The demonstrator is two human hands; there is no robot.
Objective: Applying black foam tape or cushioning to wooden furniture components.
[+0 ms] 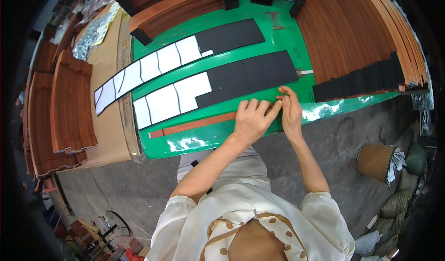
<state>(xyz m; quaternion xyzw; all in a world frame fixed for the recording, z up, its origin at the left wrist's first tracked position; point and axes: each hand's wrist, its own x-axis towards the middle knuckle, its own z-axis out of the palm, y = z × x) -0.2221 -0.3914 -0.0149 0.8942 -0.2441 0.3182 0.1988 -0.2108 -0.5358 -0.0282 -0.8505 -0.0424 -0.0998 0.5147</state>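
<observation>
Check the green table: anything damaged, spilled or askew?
A brownish mark on the green tabletop, near its far side, breaks the glossy finish; scuff or stain, I can't tell. The visible part of the reddish-brown strip at the left hand looks intact, and I see no spill.

You can cross green tabletop [320, 110] beside your right hand [292, 112]; the brown stack [352, 43] blocks farther right. Another stack [185, 17] bars the far side.
</observation>
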